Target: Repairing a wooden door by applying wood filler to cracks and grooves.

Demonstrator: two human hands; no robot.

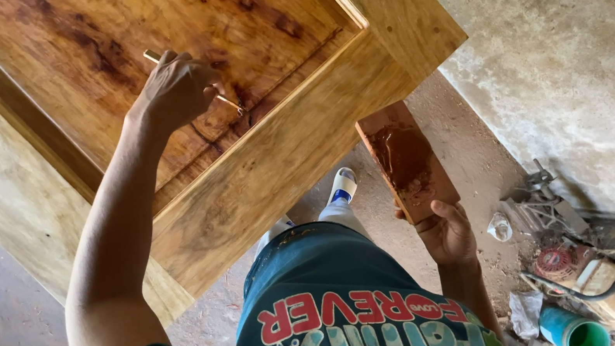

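Here a thin applicator stick [190, 76] is gripped in the left hand [176, 91], the fingers being curled together and clamped around its shaft; its pale upper end is seen above the knuckles and its tip is pressed against the groove at the lower edge of the recessed panel. The panel belongs to a wooden door [257, 148], which is leaned across the upper left of the view, its centre stained a dark reddish brown and its frame left a lighter honey colour. To the right, a small flat board [406, 161] smeared with reddish-brown filler is held upright in the right hand [446, 234], the fingers being closed on its lower end, just beside the door's lower corner. Between the two arms, a dark teal shirt with coloured lettering [342, 325] and a white shoe [342, 186] on the dusty ground are seen. At the far right, near the rough concrete wall [566, 47], a small engine-driven machine [593, 271], a green-rimmed blue can [573, 330] and crumpled plastic [499, 227] are shown.
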